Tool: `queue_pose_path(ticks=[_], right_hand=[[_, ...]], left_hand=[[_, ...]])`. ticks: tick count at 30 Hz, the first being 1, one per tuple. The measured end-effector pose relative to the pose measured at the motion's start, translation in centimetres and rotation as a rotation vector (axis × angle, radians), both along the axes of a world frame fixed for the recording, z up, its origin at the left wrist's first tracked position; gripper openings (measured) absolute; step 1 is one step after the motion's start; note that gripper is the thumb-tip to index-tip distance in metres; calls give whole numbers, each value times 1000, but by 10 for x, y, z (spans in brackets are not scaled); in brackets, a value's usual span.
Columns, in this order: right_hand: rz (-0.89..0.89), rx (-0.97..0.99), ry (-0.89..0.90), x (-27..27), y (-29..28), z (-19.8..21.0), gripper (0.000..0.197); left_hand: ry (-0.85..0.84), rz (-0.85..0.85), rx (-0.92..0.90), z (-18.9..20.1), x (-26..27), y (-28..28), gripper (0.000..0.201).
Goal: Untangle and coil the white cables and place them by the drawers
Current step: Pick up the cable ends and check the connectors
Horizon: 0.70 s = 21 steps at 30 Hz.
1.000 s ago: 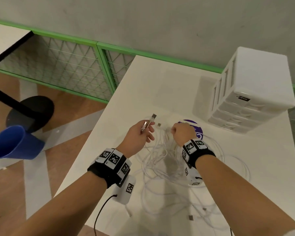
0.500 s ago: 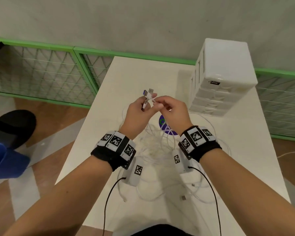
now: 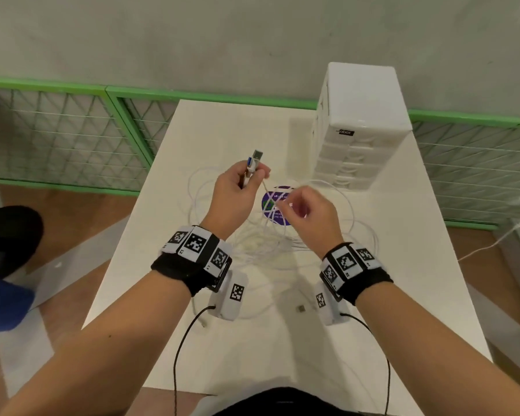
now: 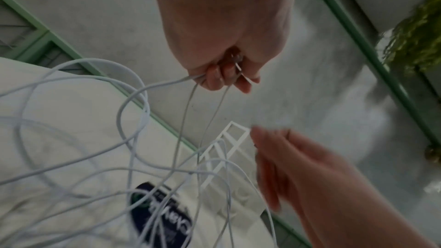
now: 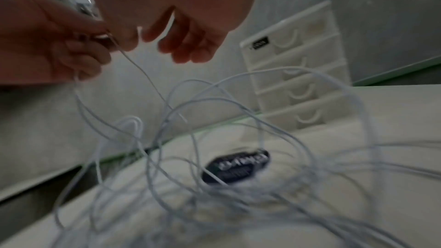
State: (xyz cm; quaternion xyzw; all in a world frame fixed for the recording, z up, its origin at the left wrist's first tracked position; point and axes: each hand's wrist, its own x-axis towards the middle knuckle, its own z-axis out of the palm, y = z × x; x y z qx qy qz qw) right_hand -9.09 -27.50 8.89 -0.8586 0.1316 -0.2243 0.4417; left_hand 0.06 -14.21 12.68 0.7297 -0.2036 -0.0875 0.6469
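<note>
A tangle of white cables point(image 3: 264, 247) lies mid-table on the white table point(image 3: 222, 130), over a purple sticker point(image 3: 272, 216). My left hand point(image 3: 252, 178) is raised above it and grips two USB plugs point(image 3: 254, 162), with their strands hanging down to the pile point(image 4: 186, 120). My right hand point(image 3: 282, 205) hovers just right of and below the left, fingers loosely curled; in the right wrist view no strand shows between its fingers point(image 5: 186, 48). The white drawer unit point(image 3: 357, 139) stands at the back right, its fronts facing me point(image 5: 298, 74).
A loose plug point(image 3: 301, 308) lies on the table near my right wrist. Green-framed mesh fencing point(image 3: 72, 139) runs behind and to both sides. A blue object point(image 3: 0, 304) sits at the left edge, and another white cable point(image 3: 493, 244) trails on the floor at the right.
My right hand has left the plugs and drawn away down and to the right of the left hand. The left hand still holds the plugs up.
</note>
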Motion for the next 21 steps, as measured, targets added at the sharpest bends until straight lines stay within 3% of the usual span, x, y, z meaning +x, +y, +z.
queue_pose_path(ticks=[3, 6, 9, 13, 17, 21], right_hand=[[182, -171, 457, -32, -11, -28, 26], [462, -233, 904, -56, -18, -49, 23], [736, -393, 1141, -68, -17, -62, 39], [726, -486, 1069, -68, -14, -71, 25], [593, -342, 996, -62, -17, -67, 19], [355, -52, 686, -49, -23, -45, 15]], left_hand=[[5, -76, 127, -20, -7, 4, 14], [7, -152, 245, -36, -15, 7, 6], [42, -188, 278, -44, -22, 9, 1], [52, -164, 295, -43, -22, 8, 13], [-25, -129, 336, -37, -18, 7, 6], [-22, -118, 303, -31, -16, 5, 13]])
